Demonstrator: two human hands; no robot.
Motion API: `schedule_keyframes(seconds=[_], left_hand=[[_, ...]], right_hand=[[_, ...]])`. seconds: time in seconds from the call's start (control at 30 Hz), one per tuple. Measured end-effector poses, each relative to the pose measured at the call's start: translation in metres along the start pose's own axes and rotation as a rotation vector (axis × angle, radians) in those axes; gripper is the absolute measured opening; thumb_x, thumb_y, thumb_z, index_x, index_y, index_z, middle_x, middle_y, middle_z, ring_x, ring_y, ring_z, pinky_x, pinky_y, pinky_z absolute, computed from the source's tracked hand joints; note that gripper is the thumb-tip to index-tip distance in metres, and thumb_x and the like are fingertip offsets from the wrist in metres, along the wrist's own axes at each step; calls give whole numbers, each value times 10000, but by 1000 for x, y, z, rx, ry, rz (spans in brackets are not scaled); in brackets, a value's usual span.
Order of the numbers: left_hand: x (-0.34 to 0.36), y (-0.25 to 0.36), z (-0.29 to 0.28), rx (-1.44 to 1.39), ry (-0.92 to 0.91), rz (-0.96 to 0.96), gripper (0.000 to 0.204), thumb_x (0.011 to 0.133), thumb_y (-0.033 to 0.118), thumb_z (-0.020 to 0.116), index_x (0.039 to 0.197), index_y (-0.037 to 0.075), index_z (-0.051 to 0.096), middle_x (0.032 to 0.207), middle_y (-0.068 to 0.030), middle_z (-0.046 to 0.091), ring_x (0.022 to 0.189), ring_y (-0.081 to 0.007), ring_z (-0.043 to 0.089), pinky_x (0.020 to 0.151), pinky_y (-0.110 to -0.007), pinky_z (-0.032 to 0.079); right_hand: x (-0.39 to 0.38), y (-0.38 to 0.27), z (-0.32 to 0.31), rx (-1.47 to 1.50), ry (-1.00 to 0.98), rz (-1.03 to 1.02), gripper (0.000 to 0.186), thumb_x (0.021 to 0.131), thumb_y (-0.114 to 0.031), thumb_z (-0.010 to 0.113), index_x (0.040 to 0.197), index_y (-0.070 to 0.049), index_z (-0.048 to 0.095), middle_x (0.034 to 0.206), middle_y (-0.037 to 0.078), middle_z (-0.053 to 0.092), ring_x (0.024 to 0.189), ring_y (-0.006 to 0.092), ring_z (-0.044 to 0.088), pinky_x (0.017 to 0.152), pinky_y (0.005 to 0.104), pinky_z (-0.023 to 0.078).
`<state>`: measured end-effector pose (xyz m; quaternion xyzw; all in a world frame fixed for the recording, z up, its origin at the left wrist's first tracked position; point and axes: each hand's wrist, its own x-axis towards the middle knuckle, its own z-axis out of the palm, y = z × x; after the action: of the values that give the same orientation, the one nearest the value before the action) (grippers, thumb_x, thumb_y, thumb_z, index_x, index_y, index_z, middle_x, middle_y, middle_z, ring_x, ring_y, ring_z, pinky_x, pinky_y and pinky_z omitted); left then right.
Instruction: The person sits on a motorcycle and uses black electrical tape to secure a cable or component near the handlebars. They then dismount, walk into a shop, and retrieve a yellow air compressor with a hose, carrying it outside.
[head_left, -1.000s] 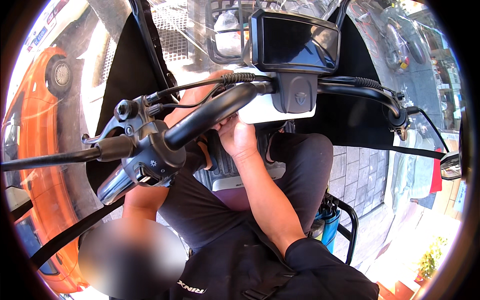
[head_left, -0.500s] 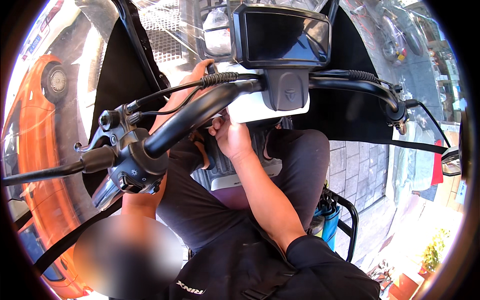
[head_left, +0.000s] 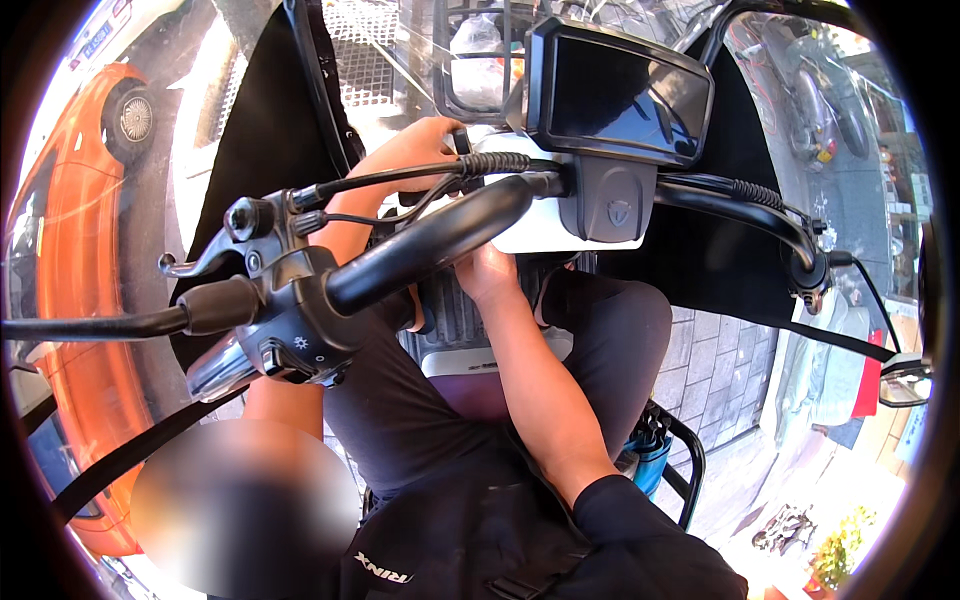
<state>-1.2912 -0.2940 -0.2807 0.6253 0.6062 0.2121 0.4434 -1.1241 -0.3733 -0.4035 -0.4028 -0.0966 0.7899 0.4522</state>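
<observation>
Beyond the left side of the black handlebar, my left hand curls against a small black part by the front of the white panel. Cables and the bar partly cover its fingers, and what it grips I cannot make out. My right hand reaches up under the lower edge of the white panel; its fingers are hidden there. Above the panel a dark display in a black frame is fixed on a grey mount.
Left grip controls with a brake lever stand close by. A black rack with a plastic bag is ahead. Black fabric shields flank the handlebar. An orange car is at the left; a mirror sits far right.
My left hand has moved closer to the panel's front, its fingers more curled. My right hand has slid farther under the panel, hiding its fingers. The handlebar and display now sit farther right in view.
</observation>
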Motion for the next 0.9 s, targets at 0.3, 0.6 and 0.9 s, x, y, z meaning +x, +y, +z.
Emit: schedule_keyframes(seconds=[0.3, 0.6, 0.9], left_hand=[[33, -38, 0, -34, -198, -84, 557, 817, 372, 811, 1207, -16, 725, 1015, -172, 771, 931, -244, 733, 884, -369, 555], [30, -32, -5, -31, -186, -218, 638, 808, 384, 847, 1273, -23, 689, 1134, -213, 742, 1046, -265, 701, 982, -351, 508], [30, -33, -3, -36, -203, -272, 692, 812, 388, 842, 1343, -18, 658, 1251, -252, 706, 1156, -304, 688, 1034, -364, 500]], right_hand=[[17, -6, 26, 154, -52, 65, 463, 1098, -494, 416, 1345, -139, 578, 1340, 87, 640, 1257, 250, 601, 1068, 428, 518], [52, 14, 9, 577, -612, 115, 490, 1089, -503, 419, 1363, -126, 573, 1361, 108, 631, 1276, 281, 589, 1110, 467, 478], [66, 28, 3, 758, -956, 164, 519, 1081, -511, 423, 1381, -113, 568, 1382, 130, 623, 1294, 313, 578, 1151, 506, 437]])
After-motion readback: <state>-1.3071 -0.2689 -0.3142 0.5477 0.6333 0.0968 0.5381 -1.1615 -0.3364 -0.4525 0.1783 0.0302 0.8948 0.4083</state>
